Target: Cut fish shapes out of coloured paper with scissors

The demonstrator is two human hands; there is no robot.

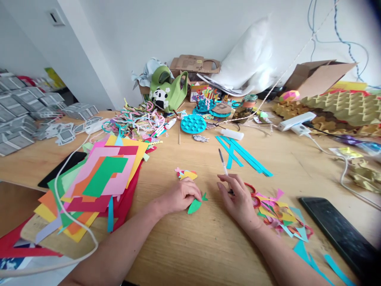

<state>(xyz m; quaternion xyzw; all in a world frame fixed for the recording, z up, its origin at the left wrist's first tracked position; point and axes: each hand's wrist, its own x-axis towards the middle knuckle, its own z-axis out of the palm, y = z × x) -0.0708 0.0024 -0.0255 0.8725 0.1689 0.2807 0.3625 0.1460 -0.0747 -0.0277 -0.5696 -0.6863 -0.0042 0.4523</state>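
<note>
My left hand (187, 194) is closed, its fingertips on a green leaf-shaped paper piece (194, 205) that lies on the table. Just behind it are small fish-like cutouts in yellow and pink (188, 174). My right hand (236, 196) rests to the right with its fingers partly spread. A pen (222, 159) points away from its fingers, and whether they grip it is unclear. Red-handled scissors (253, 192) lie beside and partly under that hand. Colourful paper scraps (279, 210) are to its right.
Coloured paper sheets (105, 174) are stacked at the left. Blue strips (247, 157) and a white glue tube (232, 134) lie behind my right hand. A black phone (336, 234) is at the right. Craft supplies, a green bag (169, 93) and egg trays (348, 107) stand at the back.
</note>
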